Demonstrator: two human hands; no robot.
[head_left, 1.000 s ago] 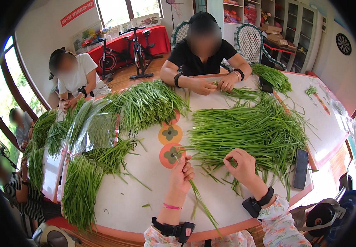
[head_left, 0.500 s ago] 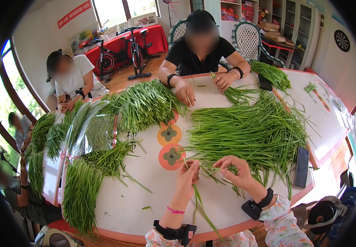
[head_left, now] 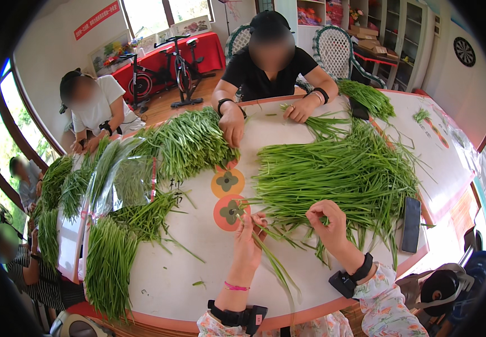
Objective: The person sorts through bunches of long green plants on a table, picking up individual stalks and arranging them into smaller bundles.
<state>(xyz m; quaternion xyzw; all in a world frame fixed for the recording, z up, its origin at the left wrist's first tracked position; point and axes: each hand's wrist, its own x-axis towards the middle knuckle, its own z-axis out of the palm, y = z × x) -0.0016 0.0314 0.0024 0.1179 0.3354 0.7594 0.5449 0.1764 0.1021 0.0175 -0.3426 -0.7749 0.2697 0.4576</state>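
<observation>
My left hand [head_left: 248,240] is closed round a few garlic chive stalks [head_left: 276,263]. Their long green ends hang down toward the table's near edge, and short ends poke up above the fingers. To its right, my right hand [head_left: 328,223] is raised with thumb and fingertips curled together; whatever they pinch, if anything, is too small to make out. Just beyond both hands spreads a large heap of garlic chives [head_left: 333,177], the stalks lying mostly sideways. Some loose stalks from the heap lie between and behind my hands.
More chive bundles [head_left: 111,264] lie along the left, near a clear plastic bag [head_left: 133,177]. A black phone [head_left: 411,224] lies at the right edge of the white table [head_left: 198,303]. Opposite, a co-worker in black [head_left: 271,62] handles chives; another in white [head_left: 100,101] sits farther left.
My right hand has drawn up and away from the left, its fingers curling in. My left hand has shifted slightly left with the chives. The co-worker's hands opposite have lowered to the table.
</observation>
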